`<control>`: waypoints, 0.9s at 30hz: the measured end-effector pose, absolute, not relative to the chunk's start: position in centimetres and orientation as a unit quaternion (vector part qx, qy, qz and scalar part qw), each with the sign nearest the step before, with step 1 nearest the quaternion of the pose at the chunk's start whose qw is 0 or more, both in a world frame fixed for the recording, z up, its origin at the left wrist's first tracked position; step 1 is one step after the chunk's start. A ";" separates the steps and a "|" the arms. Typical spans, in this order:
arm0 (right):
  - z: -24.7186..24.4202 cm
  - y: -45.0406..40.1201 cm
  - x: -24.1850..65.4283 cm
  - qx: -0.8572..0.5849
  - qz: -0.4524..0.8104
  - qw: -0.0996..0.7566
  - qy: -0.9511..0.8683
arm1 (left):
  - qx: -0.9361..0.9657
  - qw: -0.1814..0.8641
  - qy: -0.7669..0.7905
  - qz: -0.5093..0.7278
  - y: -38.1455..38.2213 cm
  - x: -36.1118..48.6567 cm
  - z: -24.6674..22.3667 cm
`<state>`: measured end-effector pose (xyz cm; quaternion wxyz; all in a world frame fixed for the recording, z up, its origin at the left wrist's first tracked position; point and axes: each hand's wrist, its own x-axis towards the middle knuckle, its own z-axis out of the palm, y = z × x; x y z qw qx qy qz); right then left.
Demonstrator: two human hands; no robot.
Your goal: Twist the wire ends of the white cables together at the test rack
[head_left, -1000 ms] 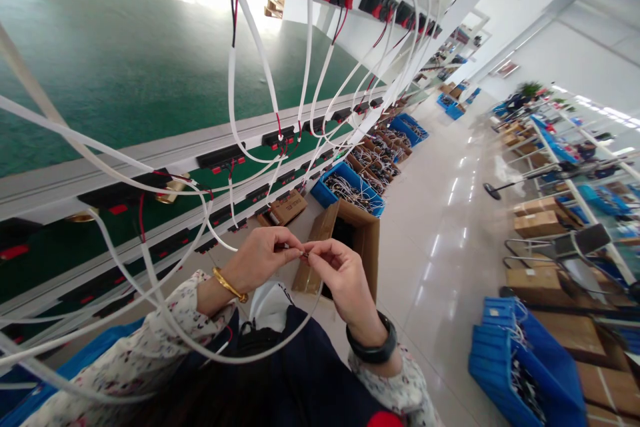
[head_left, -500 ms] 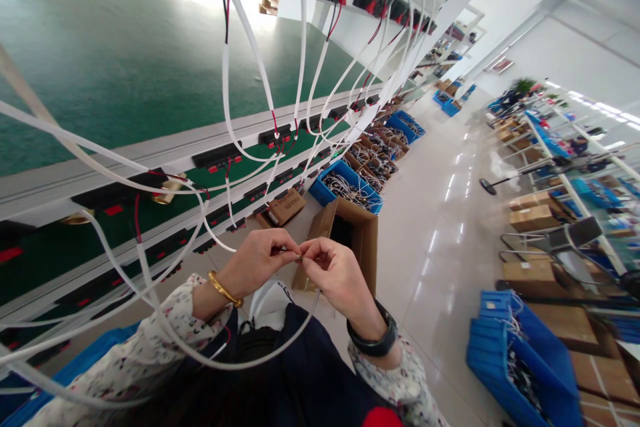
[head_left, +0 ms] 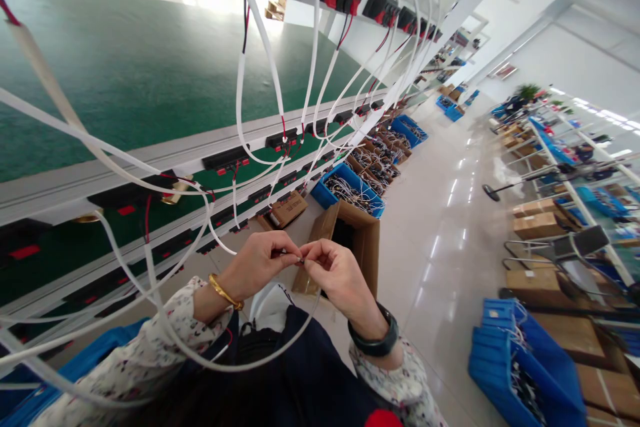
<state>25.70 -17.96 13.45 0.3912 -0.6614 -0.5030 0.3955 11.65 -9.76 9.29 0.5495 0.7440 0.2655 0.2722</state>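
Observation:
In front of my chest both hands meet, fingertips nearly touching. My left hand [head_left: 257, 265] is closed in a pinch, and a white cable [head_left: 217, 237] from the rack side runs in behind it. My right hand [head_left: 343, 279] pinches too; another white cable [head_left: 260, 366] loops below and rises into it. A tiny dark wire end [head_left: 301, 260] shows between the fingertips; the fingers hide most of it. Left of my hands, black terminal blocks with red levers [head_left: 227, 160] line the rail, with thin red and black wires in some.
The green-topped rack [head_left: 150, 73] fills the left side, hung with white cables. Beyond my hands are an open cardboard box [head_left: 367, 257], a blue crate of cables [head_left: 325, 195] and a closed carton [head_left: 289, 209]. Blue bins [head_left: 493, 353] and a chair [head_left: 583, 243] stand at right.
The view has shifted slightly, so the rack appears a little farther right and lower. Both hands keep the same pinch, fingertips together.

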 end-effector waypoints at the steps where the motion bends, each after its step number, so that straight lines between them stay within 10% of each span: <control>1: 13.5 -17.9 25.6 -0.663 0.390 0.389 -0.506 | 0.747 0.545 0.266 0.275 -9.8 11.7 9.2; 27: 10.0 -19.0 25.7 -0.711 0.201 0.373 -0.561 | 0.791 0.425 0.272 0.347 -11.0 13.6 6.0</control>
